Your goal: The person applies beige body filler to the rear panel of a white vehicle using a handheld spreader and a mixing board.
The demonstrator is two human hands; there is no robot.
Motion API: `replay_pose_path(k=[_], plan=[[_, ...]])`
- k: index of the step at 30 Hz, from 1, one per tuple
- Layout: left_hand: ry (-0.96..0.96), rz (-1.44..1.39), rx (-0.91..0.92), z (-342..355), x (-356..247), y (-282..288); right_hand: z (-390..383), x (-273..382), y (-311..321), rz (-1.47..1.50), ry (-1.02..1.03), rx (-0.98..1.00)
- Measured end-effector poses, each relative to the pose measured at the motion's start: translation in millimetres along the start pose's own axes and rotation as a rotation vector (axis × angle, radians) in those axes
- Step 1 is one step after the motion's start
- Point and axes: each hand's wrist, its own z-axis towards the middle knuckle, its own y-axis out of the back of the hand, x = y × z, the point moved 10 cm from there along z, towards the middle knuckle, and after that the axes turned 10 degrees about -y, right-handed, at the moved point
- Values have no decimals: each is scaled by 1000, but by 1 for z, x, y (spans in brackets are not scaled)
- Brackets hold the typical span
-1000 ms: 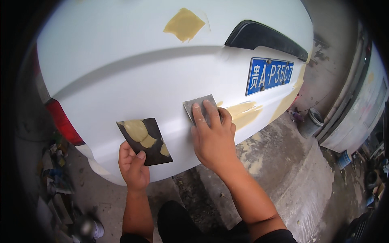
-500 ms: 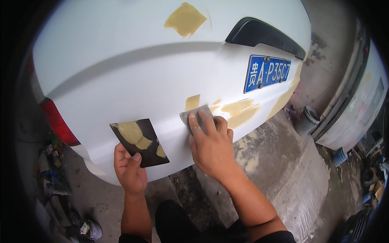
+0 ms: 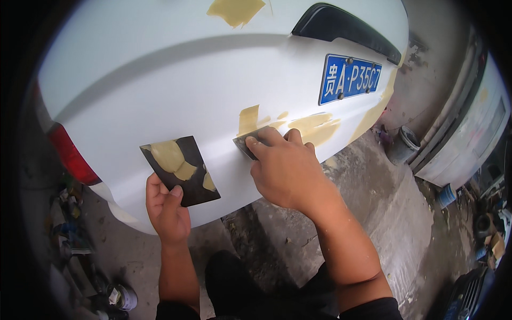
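Putty point(image 3: 316, 129) streaks car point(image 3: 154, 109) below number plate point(image 3: 350, 80); more sits unspread on board point(image 3: 195, 185) pinched by left hand point(image 3: 170, 212); right hand point(image 3: 290, 173) clasps scraper point(image 3: 242, 145).

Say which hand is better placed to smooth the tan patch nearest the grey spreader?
Probably the right hand: it holds the grey spreader at the lower edge of that tan patch. The left hand is farther away, holding a dark sheet.
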Motion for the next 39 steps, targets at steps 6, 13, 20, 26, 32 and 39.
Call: replay_pose_path(k=[6,13,20,26,32,39], plan=[[-26,4,102,0,5,3,-4,-2,-3,-20,-5,31],[19,-29,32,1,3,-2,-29,-10,5,85,-18,-45],[131,-17,-31,-28,5,-38,-92,-36,27,363,55,-441],[282,-48,20,-51,21,-67,-106,-14,18,418,220,-465],[254,48,165,-59,16,-88,-106,-5,5,426,249,-437],[-32,330,191,-38,-14,-71,-86,-43,-2,518,199,-410]])
